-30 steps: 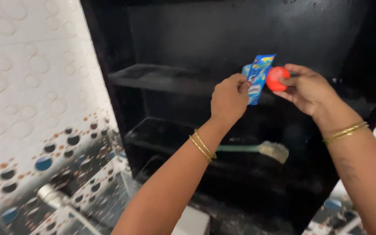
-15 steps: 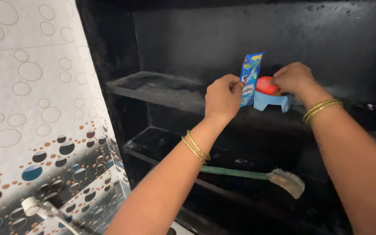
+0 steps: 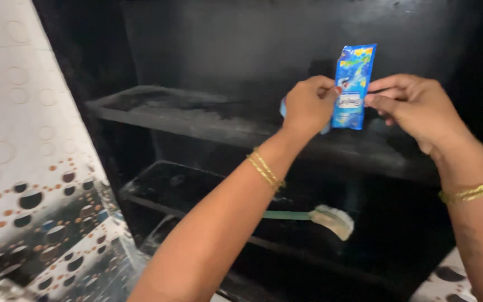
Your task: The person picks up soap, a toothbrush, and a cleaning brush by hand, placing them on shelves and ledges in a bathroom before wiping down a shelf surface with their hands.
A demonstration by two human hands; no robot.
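Left hand (image 3: 307, 105) and right hand (image 3: 415, 106) pinch the blue sachet (image 3: 352, 88) upright; a loose pinch could drop it onto the black shelf (image 3: 197, 114)

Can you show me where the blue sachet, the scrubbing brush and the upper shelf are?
blue sachet (image 3: 353, 89): head view, middle of the packet's printed face.
scrubbing brush (image 3: 335, 221): head view, its pale bristle head on the lower shelf.
upper shelf (image 3: 169, 106): head view, bare dusty top surface, left part.
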